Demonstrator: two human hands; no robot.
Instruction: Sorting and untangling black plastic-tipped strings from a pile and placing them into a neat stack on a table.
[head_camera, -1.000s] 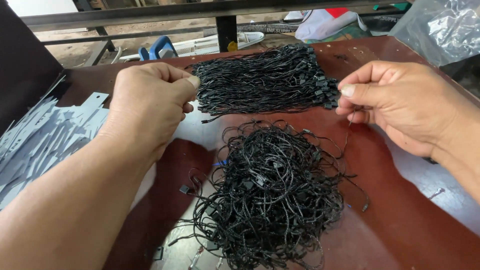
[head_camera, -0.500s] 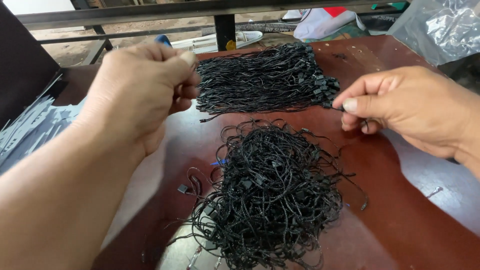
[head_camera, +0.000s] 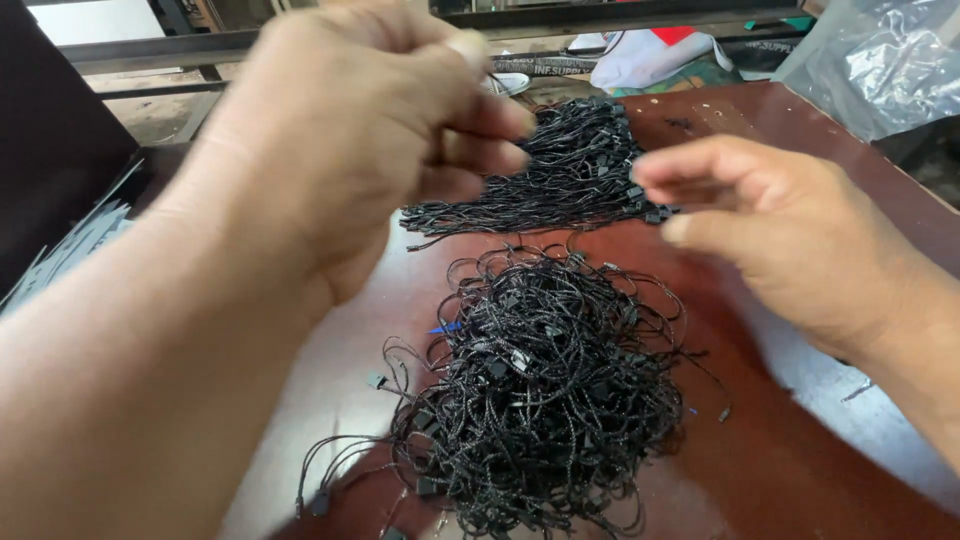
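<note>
While the left hand (head_camera: 380, 150) pinches what may be a thin cord (too blurred to tell), the loosely curled, empty right hand (head_camera: 770, 225) should pick singly from the straight bundle (head_camera: 560, 175).

Reddish-brown table (head_camera: 800, 470), dark metal rails (head_camera: 150, 48) behind, clear plastic bag (head_camera: 880, 60) at right, daylight.

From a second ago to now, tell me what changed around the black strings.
The left hand rose off the neat bundle toward the camera, fingers pinched; whether it holds a string is unclear. The right hand shifted slightly, fingers loosened. The tangled pile and table stayed put.
</note>
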